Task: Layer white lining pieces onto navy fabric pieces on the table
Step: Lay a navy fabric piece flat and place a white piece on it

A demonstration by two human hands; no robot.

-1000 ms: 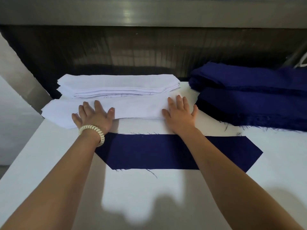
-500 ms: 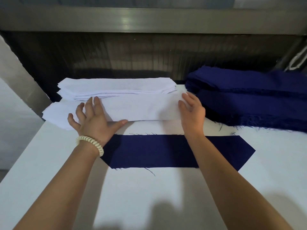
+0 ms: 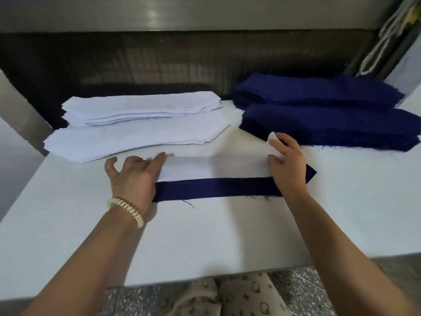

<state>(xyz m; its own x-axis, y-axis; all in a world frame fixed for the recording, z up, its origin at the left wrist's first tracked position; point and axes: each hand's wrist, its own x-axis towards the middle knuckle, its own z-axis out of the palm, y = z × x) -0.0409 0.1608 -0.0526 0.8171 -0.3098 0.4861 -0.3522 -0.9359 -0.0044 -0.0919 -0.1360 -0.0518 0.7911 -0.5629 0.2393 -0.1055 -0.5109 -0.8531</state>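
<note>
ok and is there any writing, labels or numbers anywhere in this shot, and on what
No readable text anywhere in the head view.
white lining stack: faint blue pen lines along the edges, no letters or numbers legible.
white lining piece over the navy fabric piece: both blank.
patterned trousers: small printed motifs, not words.

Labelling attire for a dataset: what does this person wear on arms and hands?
No sleeves or gloves in view. The left hand has a cream coiled bracelet at its wrist; the right hand and wrist wear nothing visible.
</note>
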